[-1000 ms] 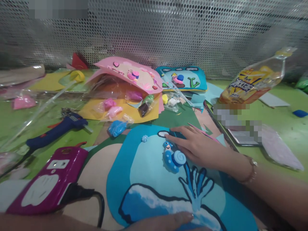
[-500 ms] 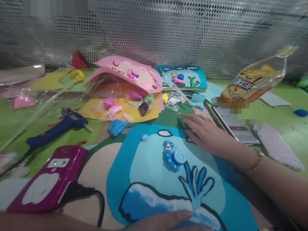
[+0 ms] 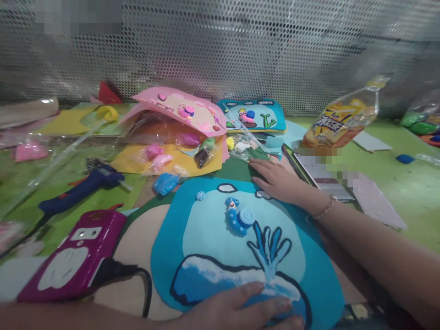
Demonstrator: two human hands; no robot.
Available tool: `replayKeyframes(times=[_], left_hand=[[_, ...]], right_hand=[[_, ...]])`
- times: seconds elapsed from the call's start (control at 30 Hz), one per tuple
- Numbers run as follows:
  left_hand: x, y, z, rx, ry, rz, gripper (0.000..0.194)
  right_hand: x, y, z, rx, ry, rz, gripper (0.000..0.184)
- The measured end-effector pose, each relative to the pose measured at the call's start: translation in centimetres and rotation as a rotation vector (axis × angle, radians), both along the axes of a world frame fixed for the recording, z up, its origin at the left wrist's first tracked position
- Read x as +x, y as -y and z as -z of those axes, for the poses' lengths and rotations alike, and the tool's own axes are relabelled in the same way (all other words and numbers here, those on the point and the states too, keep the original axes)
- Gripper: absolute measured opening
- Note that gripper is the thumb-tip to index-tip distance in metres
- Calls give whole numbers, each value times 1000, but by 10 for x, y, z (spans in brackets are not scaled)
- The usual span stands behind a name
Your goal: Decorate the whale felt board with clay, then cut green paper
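A blue paper picture (image 3: 163,256) lies in front of me, with a blue clay snail (image 3: 238,219) raised on its pale middle. Painted on it are a blue-and-white mound and a branching plant (image 3: 270,247), both outlined in black. My left hand (image 3: 244,308) rests over the mound at the near edge, fingers stretched out and holding nothing. At the picture's upper right edge lies my right hand (image 3: 280,181), flat with fingers extended, partly covering a small outlined cloud (image 3: 263,194). A little blue clay flower (image 3: 200,196) sits at the upper left.
Left are a blue glue gun (image 3: 82,185) and a purple power socket (image 3: 74,256) with a black plug. Behind lie bagged clay (image 3: 167,183), a pink snail picture (image 3: 202,114) and another blue one (image 3: 275,107). A tilted bottle (image 3: 338,121) and a phone (image 3: 323,174) are on the right.
The view has turned slightly to the right, so most things sit further left. Both hands stay on the picture, my left one showing a little more of its fingers.
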State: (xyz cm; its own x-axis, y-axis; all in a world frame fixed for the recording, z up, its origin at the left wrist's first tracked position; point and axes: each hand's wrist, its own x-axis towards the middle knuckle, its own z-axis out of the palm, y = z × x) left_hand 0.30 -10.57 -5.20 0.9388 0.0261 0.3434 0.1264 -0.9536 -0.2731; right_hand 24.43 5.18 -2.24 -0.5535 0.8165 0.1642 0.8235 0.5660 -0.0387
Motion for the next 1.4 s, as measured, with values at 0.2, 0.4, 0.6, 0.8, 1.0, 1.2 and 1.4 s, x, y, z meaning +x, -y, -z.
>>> replayKeyframes(times=[0.2, 0.4, 0.6, 0.8, 1.0, 1.2, 1.4], left_hand=[[0, -1, -5, 36, -22, 7, 41], [2, -1, -11, -10, -33, 17, 39], [6, -1, -15, -46, 88, -73, 32], [6, 0, -5, -65, 96, -209, 39], [7, -3, -2, -44, 83, -203, 34], [5, -6, -7, -51, 42, -205, 32], [4, -6, -9, -59, 31, -211, 32]], right_hand=[[0, 1, -2, 10, 11, -10, 49], [1, 5, -7, 28, 0, -45, 47], [4, 10, -7, 12, -44, -60, 41], [-2, 22, -17, 74, -210, -197, 30], [-10, 44, -32, -75, -397, -485, 28], [-12, 50, -30, -322, -381, -524, 39], [-14, 51, -28, -329, -361, -441, 42]])
